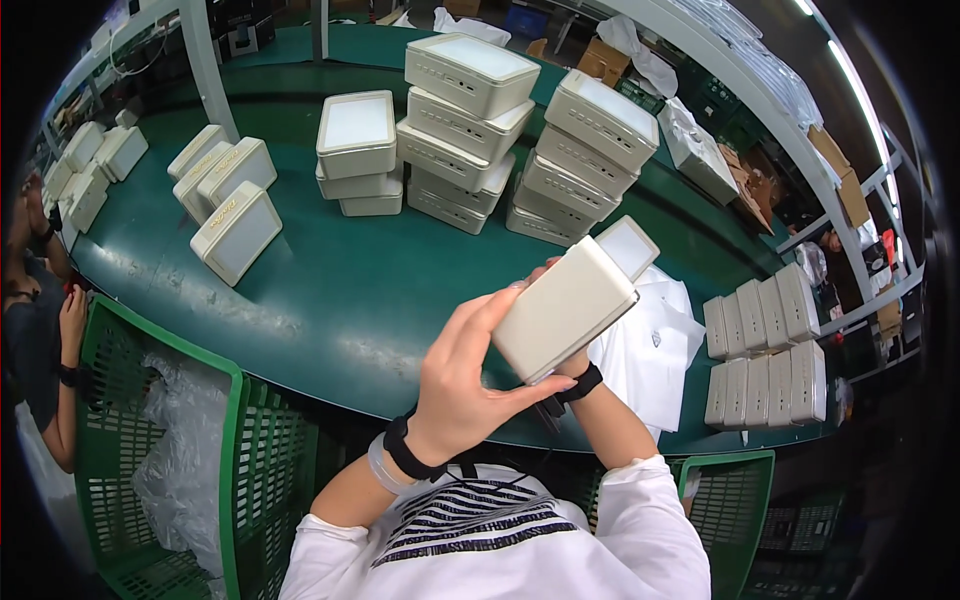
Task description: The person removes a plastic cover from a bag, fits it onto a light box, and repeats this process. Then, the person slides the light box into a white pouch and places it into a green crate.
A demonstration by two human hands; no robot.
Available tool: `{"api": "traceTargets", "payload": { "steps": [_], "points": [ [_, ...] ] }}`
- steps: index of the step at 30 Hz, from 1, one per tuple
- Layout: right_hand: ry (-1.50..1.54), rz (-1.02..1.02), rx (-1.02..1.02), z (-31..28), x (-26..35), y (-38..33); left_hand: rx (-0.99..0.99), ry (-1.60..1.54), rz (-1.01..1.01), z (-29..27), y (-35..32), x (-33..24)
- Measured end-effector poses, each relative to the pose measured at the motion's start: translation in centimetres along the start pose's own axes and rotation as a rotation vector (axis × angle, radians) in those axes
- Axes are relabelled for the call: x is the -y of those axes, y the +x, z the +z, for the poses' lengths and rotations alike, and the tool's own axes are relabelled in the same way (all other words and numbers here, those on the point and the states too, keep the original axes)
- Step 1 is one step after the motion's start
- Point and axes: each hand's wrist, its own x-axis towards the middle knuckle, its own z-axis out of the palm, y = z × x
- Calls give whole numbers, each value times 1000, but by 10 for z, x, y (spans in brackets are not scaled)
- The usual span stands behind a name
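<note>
In front of my chest, tilted, is a beige box-shaped device (566, 312) with rounded corners, its plain side facing up. My left hand (462, 365) grips it from the left, the thumb along the lower edge and the fingers at the upper edge. Behind the device is my right hand (572, 368), mostly hidden. Its wrist shows below the device, and some fingertips peek over the far edge. Another beige unit with a pale panel (628, 247) shows just past the device's upper right; I cannot tell whether it rests or is held. White bags (650, 340) lie beside it.
Stacks of similar devices (470, 75) stand at the back of the green table (330, 290). More units (238, 235) lean at left, and rows (765, 385) stand at right. Green crates (235, 440) flank me, the left one with clear plastic. A person (45, 330) is at far left.
</note>
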Motion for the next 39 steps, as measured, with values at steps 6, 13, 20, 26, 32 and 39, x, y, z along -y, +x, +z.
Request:
{"api": "traceTargets", "payload": {
  "steps": [6, 13, 20, 26, 32, 39],
  "points": [
    [-333, 46, -211, 66, 0, -10, -19, -278, -223, 4, -9, 20],
    [-547, 493, -122, 103, 5, -19, -393, -749, -696, -22, -28, 63],
    [-108, 702, 32, 169, -43, 38, -760, -926, -506, -34, -7, 59],
    [-224, 568, 82, 207, -96, 165, -506, -9, -463, -80, -3, 74],
    [-303, 534, -77, 209, -115, 211, -344, 1191, -709, -176, 32, 121],
    [-403, 968, -109, 204, -35, 205, 155, 1312, -1085, -256, 63, 184]
  ]
}}
